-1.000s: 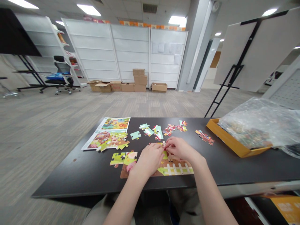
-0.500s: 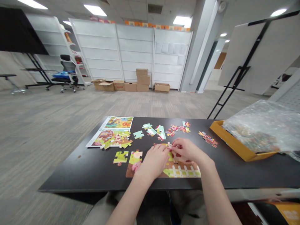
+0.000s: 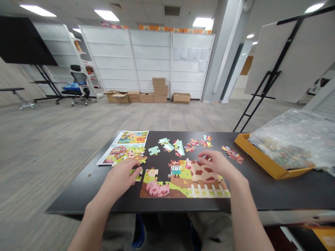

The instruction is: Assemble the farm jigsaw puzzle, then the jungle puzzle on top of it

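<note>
A part-built farm puzzle (image 3: 183, 183) with a pig, a child and a cow lies on the black table (image 3: 86, 195) in front of me. My left hand (image 3: 120, 177) has reached left of it, thumb and fingers closing around a loose green puzzle piece (image 3: 138, 173). My right hand (image 3: 219, 164) rests at the puzzle's upper right corner by the cow, fingers spread and holding nothing. A printed picture sheet (image 3: 125, 145) lies at the far left, with a few joined green pieces (image 3: 132, 155) on it.
Loose pieces lie beyond the puzzle: teal ones (image 3: 167, 146), red ones (image 3: 196, 143) and a pair (image 3: 232, 154) to the right. A yellow box tray (image 3: 259, 158) with a clear plastic bag (image 3: 290, 137) stands at the right. Easels, boxes and a chair stand on the floor behind.
Both hands have left the middle of the puzzle, uncovering it. The left hand moved left onto the green piece; the right hand slid to the upper right corner.
</note>
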A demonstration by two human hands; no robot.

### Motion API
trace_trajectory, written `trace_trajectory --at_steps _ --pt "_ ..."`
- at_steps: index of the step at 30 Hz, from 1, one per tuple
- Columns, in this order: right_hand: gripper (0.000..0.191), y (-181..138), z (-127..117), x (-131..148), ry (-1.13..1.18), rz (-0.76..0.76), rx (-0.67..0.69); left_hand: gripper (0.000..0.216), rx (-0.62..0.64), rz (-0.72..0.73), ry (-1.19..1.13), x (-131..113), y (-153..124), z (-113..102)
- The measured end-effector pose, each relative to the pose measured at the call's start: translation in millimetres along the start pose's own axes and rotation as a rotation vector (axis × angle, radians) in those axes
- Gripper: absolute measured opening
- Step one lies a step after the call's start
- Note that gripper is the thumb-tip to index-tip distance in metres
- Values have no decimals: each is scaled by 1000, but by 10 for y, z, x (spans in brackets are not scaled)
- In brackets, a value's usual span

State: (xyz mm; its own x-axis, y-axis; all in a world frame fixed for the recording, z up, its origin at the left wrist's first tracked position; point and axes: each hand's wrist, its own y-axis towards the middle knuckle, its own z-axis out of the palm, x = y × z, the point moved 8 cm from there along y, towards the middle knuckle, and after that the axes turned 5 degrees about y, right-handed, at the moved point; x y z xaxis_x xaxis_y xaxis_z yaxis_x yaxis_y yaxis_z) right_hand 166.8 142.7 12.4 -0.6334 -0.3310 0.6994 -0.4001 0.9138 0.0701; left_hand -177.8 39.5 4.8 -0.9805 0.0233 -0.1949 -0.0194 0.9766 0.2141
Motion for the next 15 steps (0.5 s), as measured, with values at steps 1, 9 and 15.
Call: trace_trajectory --at_steps 1,9,15 --pt "20 -7 -22 -43 23 19 -5 35 17 8 -27 66 -30 8" --pt "19 -8 -45 -135 69 49 -19 54 64 34 -177 393 -209 -10" --pt "21 10 25 -106 89 73 7 47 -60 28 -125 375 -67 -9"
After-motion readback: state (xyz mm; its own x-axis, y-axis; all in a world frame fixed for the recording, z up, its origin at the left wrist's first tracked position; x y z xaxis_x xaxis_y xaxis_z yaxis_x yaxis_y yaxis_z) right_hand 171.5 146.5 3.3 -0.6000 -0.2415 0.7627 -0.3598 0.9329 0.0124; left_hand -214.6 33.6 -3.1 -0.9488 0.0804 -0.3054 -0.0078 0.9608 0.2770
